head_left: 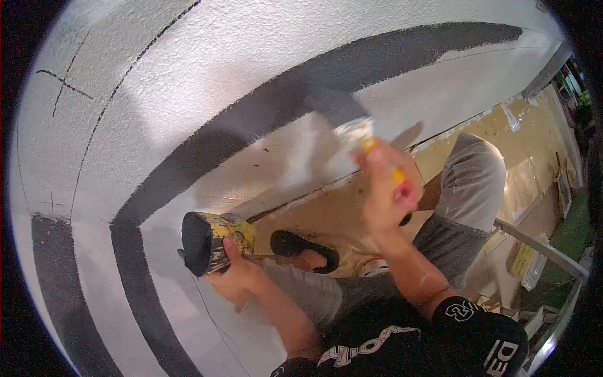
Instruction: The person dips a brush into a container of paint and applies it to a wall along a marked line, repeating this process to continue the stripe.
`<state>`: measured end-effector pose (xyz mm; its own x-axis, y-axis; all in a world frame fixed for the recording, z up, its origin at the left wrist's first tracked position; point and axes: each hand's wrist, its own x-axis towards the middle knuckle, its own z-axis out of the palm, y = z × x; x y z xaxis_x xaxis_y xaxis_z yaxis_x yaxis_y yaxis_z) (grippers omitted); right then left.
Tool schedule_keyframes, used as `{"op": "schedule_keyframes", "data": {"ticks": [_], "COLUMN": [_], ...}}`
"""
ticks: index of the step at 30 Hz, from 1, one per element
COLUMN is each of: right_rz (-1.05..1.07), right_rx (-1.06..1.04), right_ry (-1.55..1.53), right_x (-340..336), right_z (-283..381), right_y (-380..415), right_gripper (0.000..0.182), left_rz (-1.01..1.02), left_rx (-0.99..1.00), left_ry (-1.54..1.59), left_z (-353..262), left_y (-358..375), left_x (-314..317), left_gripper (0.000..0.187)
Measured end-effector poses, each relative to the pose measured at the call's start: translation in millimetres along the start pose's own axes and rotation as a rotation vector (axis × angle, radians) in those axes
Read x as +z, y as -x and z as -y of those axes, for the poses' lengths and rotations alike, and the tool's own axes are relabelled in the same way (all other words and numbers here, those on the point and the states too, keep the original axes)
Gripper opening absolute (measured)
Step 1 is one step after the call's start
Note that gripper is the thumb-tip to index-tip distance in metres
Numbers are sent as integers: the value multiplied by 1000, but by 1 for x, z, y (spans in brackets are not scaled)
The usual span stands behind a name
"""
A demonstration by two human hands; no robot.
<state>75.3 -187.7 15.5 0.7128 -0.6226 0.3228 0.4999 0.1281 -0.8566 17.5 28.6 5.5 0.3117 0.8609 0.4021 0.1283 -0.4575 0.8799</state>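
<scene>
Wall: the white rough-textured wall [207,56] fills most of the view, crossed by thin pencil lines and a pencilled cross near its upper left edge.
Painted band: a broad curved black painted stripe [264,107] sweeps from the wall's upper right edge down to its lower left; a second black stripe [56,264] runs down the left edge.
Floor: tan paper-covered floor [477,135] meets the wall's base at the right, under the person's grey-clad legs and a black sandal [304,246].
Paint pot: a yellow paint-smeared pot of black paint [213,242] lies tipped on its side, long axis roughly level, open mouth facing left toward the wall.
Left hand: the left hand [235,273] wraps the pot from below, fingers closed round it, forearm reaching up from the lower edge.
Brush: a yellow-handled paintbrush with pale bristles [364,141] slants up-left, bristles just beside the stripe's lower edge; it is blurred.
Right hand: the right hand [386,195] is raised, fist closed on the handle.
</scene>
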Motion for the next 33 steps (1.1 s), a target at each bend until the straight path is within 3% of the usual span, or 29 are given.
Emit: {"op": "schedule_keyframes", "data": {"ticks": [3, 7, 9, 10, 12, 13, 15, 18, 22, 24, 25, 28, 29, 31, 32, 33], "right_rz": [-158, -167, 59, 50, 220, 217, 179, 17, -168, -236, -248, -298, -339, -389, -380, -373], "right_rx": [9, -53, -69, -66, -28, -26, -211, -80, -141, -145, -161, -323, -327, -345, -397, -444], "right_ry": [2, -77, 106, 105, 114, 114, 158, 189, 76, 62, 72, 228, 212, 199, 328, 458], "right_x": [-5, 2, 10, 13, 16, 15, 11, -8, -20, -25, -30, -53, -64, -85, -96, -102], "right_z": [17, 8, 3, 7, 14, 13, 7, 2, 6, 13, 14, 19, 22, 26, 27, 28], "right_y": [-27, -8, 13, 18, 19, 18, 13, -14, -43, -51, -58, -88, -104, -132, -146, -153], "right_gripper": [19, 17, 20, 20, 18, 18, 17, 17, 20, 22, 22, 25, 26, 27, 26, 26], "left_rz": [7, 28, 69, 74, 54, 57, 20, 23, 41, -19, -2, 30, 43, 81, 37, 48], "left_rx": [-27, -41, -286, -278, 59, 61, -152, -99, 37, -71, -71, -162, -168, -145, -63, -60], "left_ry": [79, -12, -246, -249, 131, 129, 166, -91, 62, -207, -195, -551, -544, -110, -332, -321], "left_z": [4, -21, -51, -38, -16, -19, -28, -22, -4, -2, -9, -43, -46, -55, -75, -77], "left_y": [-2, 2, 7, 6, 4, 7, 12, 7, 3, 3, 6, 14, 17, 23, 27, 28], "left_x": [-1, -4, -3, -4, 4, 3, 4, -1, -5, -4, -2, -9, -9, -7, -2, 1], "left_gripper": [55, 58, 60, 60, 61, 61, 61, 63, 66, 70, 70, 75, 75, 68, 60, 60]}}
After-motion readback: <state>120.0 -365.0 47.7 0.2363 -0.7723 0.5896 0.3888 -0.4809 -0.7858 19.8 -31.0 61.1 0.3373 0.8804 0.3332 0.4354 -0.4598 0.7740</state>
